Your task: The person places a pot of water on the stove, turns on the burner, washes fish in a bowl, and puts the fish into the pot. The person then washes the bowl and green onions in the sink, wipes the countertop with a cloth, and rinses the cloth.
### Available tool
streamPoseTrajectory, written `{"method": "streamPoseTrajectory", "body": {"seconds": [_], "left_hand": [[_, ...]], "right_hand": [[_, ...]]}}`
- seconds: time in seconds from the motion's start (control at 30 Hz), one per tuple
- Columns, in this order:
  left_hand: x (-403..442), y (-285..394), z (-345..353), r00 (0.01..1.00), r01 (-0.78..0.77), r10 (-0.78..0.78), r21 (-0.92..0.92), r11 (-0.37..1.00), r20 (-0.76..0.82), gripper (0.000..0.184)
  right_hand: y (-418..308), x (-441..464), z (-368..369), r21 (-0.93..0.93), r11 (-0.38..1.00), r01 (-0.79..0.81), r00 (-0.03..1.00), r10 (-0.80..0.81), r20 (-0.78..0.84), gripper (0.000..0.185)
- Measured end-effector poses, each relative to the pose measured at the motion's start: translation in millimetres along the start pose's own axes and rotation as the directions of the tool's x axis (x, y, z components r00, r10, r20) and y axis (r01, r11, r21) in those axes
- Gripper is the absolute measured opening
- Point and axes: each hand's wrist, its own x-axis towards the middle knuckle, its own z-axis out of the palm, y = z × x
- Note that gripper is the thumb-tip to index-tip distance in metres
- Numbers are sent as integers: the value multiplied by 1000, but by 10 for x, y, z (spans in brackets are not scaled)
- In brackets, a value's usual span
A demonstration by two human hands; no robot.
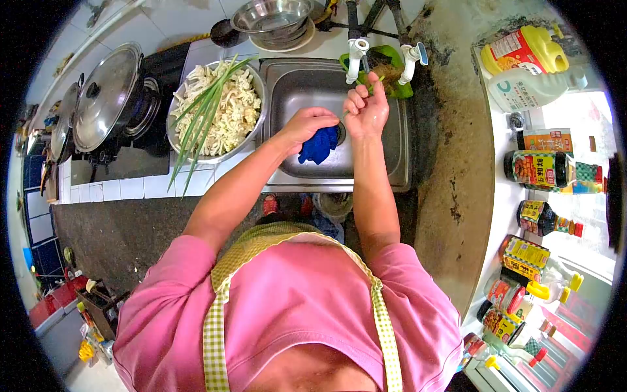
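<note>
Over the steel sink (281, 163), my left hand (305, 125) is closed on a bunched dark blue cloth (319, 146) that hangs below the fingers. To its right, my right hand (367, 111) is raised near the white tap (356, 60), palm turned up and fingers curled. A tiny green bit shows at its fingertips; what it is, I cannot make out. Behind this hand, a green basket (400, 89) with brownish scraps sits at the sink's back right corner. Left of the sink stands a metal bowl (260, 124) of cut cauliflower (219, 108), with long scallions (208, 121) laid across it.
A second white tap (411, 62) is beside the first. Stacked steel bowls (271, 16) stand behind the sink. A lidded pot (108, 98) sits on the black stove (111, 166) at left. Sauce bottles (539, 168) and a yellow jug (526, 51) line the right-hand sill.
</note>
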Motion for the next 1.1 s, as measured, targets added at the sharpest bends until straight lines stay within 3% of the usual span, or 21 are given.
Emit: {"method": "streamPoseTrajectory", "body": {"seconds": [0.03,0.17,0.23,0.27,0.3,0.37,0.43,0.47,0.5,0.57,0.63,0.73,0.77,0.83,0.87,0.9,0.93,0.97,1.0,1.03,1.1], "left_hand": [[16,0,3,1000,8,-8,80,997,-1,7],[105,-95,19,1000,-26,26,36,999,-5,4],[156,-133,64,975,-51,95,212,976,-203,4],[214,-213,84,950,20,8,85,996,-313,6],[246,-323,70,942,15,15,87,996,-336,6],[266,-447,7,884,139,-193,-154,978,-425,9],[188,-513,-21,879,233,-163,107,967,-448,13],[234,-656,-94,897,237,-182,91,967,-403,20],[270,-794,-184,915,232,-120,260,937,-384,23],[150,-767,-132,872,226,-62,286,931,-486,26],[117,-743,-216,887,260,-94,322,910,-452,31],[103,-750,-293,905,328,-238,222,918,-353,43],[94,-776,-315,901,326,-234,215,921,-364,43],[73,-838,-333,906,240,-115,270,932,-407,48],[-12,-753,-309,915,256,-189,150,955,-356,53],[-6,-798,-357,917,249,-184,151,957,-354,53],[24,-957,-449,911,239,-159,173,956,-381,52],[61,-1157,-541,903,233,-138,194,953,-408,51],[178,-1348,-686,895,314,-189,271,910,-403,44],[121,-1349,-681,895,320,-196,270,908,-401,44],[-126,-1264,-685,954,-97,242,579,810,-178,31]], "right_hand": [[10,-9,11,-8,1000,15,1000,-16,-19,18],[34,-28,-7,-9,999,43,999,-44,-20,17],[87,-107,43,-232,942,242,970,-235,57,15],[101,-165,148,-219,915,338,940,-320,114,13],[83,-159,194,-263,864,430,902,-398,168,16],[13,-152,333,-467,735,491,854,-512,92,14],[-14,195,151,-672,438,597,722,-659,212,20],[-39,264,145,-780,91,619,621,-664,416,30],[-28,302,116,-827,49,560,653,-641,404,26],[-100,226,196,-880,-157,449,657,-609,444,19],[-196,327,48,-731,-404,550,532,-504,680,18],[-312,404,13,-843,-331,424,585,-611,533,23],[-314,464,-1,-893,-286,348,604,-660,447,25],[-121,562,-100,-895,-226,385,569,-706,423,31],[88,588,-185,-911,187,368,618,-782,89,30],[306,585,-246,-754,568,330,662,-709,-244,29],[558,458,-286,-624,738,259,867,-462,-187,23],[893,329,-184,-545,835,73,949,-226,-219,14],[1186,146,59,-355,924,-142,957,37,-289,9],[1491,164,40,-163,947,-276,950,242,-199,9],[1807,97,288,-192,880,-434,899,410,-152,30]]}}
